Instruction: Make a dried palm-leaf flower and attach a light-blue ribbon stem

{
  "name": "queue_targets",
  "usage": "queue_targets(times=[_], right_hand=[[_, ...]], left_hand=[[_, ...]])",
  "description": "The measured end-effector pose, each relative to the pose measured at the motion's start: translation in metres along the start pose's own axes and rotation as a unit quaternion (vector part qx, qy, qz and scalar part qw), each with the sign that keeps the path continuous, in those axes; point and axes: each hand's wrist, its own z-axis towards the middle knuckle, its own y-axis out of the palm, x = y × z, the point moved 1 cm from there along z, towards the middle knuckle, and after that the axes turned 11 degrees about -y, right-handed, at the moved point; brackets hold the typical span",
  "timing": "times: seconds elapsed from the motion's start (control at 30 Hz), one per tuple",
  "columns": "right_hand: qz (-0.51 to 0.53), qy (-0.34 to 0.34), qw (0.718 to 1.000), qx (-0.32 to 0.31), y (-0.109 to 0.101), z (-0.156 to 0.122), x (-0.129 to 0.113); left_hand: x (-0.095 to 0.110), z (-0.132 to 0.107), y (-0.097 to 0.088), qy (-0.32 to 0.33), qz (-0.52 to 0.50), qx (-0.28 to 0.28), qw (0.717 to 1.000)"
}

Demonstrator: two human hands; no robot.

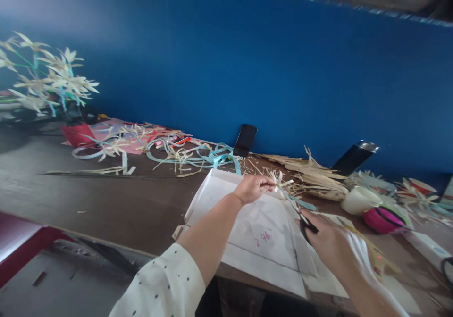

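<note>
My left hand (255, 188) is closed in a pinch on a small flower (281, 181) made of pale dried strips, above the far edge of an opened white cardboard box. In my right hand (323, 234) is a pair of scissors (304, 222) with black handles. Their blades point up and left, reaching close to the flower; whether they touch it I cannot tell. Below both hands lies the flattened white box (244, 237), with pink handwritten figures on it.
Behind my hands lie dried husks (318, 180), a phone (245, 140) and a dark flask (356, 159). Blue ribbon (219, 156) and strips spread leftward. A pot of pale flowers (53, 79) stands far left. At right are a white cup (359, 200) and a pink roll (384, 219).
</note>
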Motion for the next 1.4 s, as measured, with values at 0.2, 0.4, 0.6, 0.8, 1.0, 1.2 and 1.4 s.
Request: queue_targets(times=[0.2,0.4,0.6,0.8,1.0,1.2,1.4], right_hand=[[0.020,-0.009,1.000,0.018,0.006,-0.002,0.000],[0.059,0.021,0.998,0.016,0.004,-0.001,0.001],[0.203,0.089,0.975,0.015,0.006,-0.002,0.009],[0.409,0.142,0.901,0.017,0.000,-0.001,0.016],[0.499,0.167,0.850,0.037,-0.002,0.005,0.013],[0.554,0.182,0.811,0.038,0.004,0.008,0.007],[0.645,0.206,0.736,0.004,0.017,0.004,0.010]], left_hand=[[0.000,0.001,0.001,-0.016,-0.002,-0.006,1.000],[0.000,0.000,0.000,-0.007,-0.003,-0.007,1.000],[0.000,0.001,-0.002,0.012,0.015,0.001,1.000],[0.001,-0.001,-0.002,-0.001,-0.026,0.013,1.000],[0.000,-0.002,-0.003,-0.004,-0.037,0.002,0.999],[-0.008,0.002,0.000,-0.035,-0.064,0.006,0.997],[-0.006,0.003,-0.001,-0.022,-0.064,0.023,0.997]])
